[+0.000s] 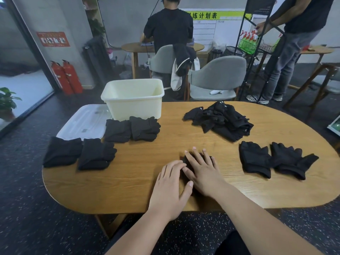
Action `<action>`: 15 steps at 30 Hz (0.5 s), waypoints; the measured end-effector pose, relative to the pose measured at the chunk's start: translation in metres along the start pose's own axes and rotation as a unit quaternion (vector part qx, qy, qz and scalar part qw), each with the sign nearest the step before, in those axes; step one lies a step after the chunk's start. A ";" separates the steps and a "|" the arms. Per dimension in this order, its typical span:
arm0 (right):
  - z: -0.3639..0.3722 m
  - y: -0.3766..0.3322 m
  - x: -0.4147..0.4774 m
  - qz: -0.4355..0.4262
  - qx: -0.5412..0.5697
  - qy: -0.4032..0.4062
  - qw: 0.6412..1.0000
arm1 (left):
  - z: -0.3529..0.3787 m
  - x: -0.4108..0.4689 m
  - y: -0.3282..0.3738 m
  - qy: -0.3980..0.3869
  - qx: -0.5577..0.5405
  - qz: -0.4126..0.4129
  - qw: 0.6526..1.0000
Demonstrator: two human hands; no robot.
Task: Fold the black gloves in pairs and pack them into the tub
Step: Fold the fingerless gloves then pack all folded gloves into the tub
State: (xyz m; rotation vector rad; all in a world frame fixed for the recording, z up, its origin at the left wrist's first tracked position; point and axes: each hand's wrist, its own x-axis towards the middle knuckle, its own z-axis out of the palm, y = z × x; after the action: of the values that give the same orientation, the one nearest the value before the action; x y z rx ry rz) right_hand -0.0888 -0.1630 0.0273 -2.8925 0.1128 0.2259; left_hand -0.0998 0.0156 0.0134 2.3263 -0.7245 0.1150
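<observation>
A folded pair of black gloves [185,161] lies at the middle front of the wooden table [165,196], mostly hidden under my hands. My right hand [203,171] lies flat on top of it with fingers spread. My left hand [170,184] presses its left edge with straight fingers. Several folded pairs lie at the left [62,151] [95,153] [117,130] [144,127]. Two flat gloves [254,159] [291,161] lie at the right. A loose pile of gloves [220,120] sits behind them. The cream tub [134,100] stands at the back left with no gloves visible inside.
A clear plastic lid [82,124] lies left of the tub, partly over the table edge. Two grey chairs [217,78] stand behind the table. One person stands with their back to me at a far table; another stands by a black wire rack [257,52] at right.
</observation>
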 end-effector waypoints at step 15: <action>0.023 0.064 -0.062 -0.104 0.167 0.189 0.962 | 0.009 0.004 0.000 -0.096 0.135 0.042 0.985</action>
State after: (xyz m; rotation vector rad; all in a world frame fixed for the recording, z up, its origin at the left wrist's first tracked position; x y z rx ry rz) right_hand -0.1593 -0.2154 0.0007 -2.5477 -0.0803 -0.3533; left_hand -0.0973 0.0081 0.0080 2.5900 -0.9548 0.0275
